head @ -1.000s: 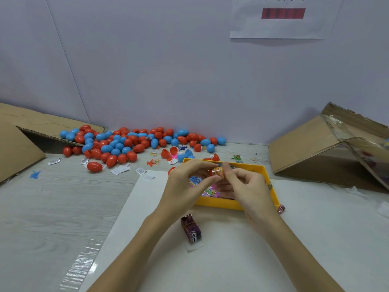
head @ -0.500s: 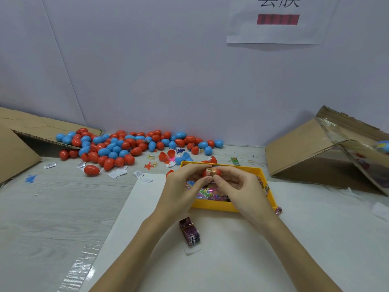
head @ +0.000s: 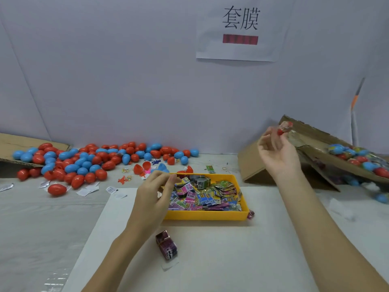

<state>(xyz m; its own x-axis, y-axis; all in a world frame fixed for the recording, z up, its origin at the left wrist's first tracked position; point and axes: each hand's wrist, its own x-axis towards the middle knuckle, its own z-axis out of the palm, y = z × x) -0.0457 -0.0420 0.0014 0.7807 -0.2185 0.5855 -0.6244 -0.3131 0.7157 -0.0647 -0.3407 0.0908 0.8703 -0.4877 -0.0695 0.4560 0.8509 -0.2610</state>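
Red and blue eggs [head: 84,165] heap along the tabletop's far left edge; a purple bundle [head: 166,245] lies toward its front edge.

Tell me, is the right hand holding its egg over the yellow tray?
No, the right hand pinches the red egg high up beside the cardboard box, well to the right of the yellow tray.

The right hand [head: 277,157] is raised near the cardboard box [head: 250,165] and pinches a blurred, wrapped red egg [head: 284,128] in its fingers. The left hand [head: 151,199] hovers at the left end of the yellow tray [head: 206,216], fingers curled. Loose eggs [head: 84,163], red and blue, lie on the tabletop [head: 42,218].
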